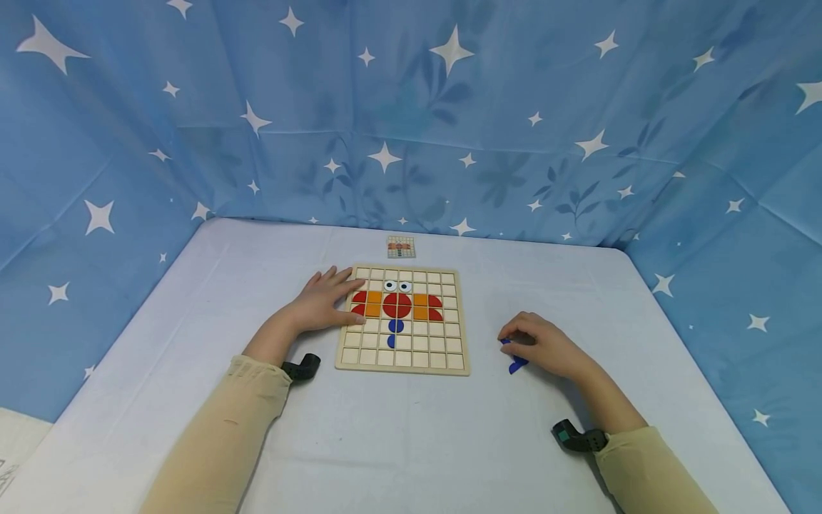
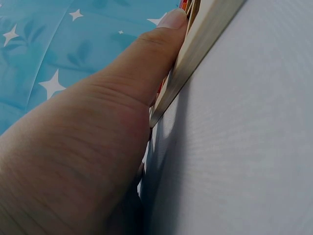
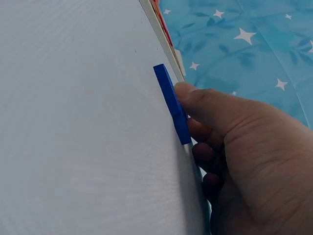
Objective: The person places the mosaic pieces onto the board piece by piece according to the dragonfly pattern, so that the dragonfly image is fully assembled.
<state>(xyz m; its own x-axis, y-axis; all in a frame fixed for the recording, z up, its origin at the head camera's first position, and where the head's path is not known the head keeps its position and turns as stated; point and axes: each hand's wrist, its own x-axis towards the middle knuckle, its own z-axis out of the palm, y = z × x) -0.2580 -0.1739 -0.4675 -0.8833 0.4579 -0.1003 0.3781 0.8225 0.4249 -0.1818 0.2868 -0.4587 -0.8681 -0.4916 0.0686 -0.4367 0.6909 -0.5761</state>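
A wooden grid board (image 1: pixel 449 362) holds a figure of flat pieces: two eyes, a red circle (image 1: pixel 397 305), orange squares (image 1: pixel 420 307), red quarter pieces and blue pieces (image 1: pixel 395 325) below. My left hand (image 1: pixel 319 303) rests over the board's left edge with fingers spread, thumb on the grid. In the left wrist view its thumb (image 2: pixel 142 58) lies along the wooden rim. To the right of the board, my right hand (image 1: pixel 542 345) pinches at small blue pieces (image 1: pixel 517 365) low over the table. The right wrist view shows blue pieces (image 3: pixel 168 93) at the thumb tip, other fingers curled behind.
A small pattern card (image 1: pixel 401 247) with a similar figure lies behind the board. White cloth (image 1: pixel 411 442) covers the table, and a blue star-patterned curtain (image 1: pixel 411 107) stands around its back and sides. Dark cameras (image 1: pixel 581 437) are strapped to both wrists.
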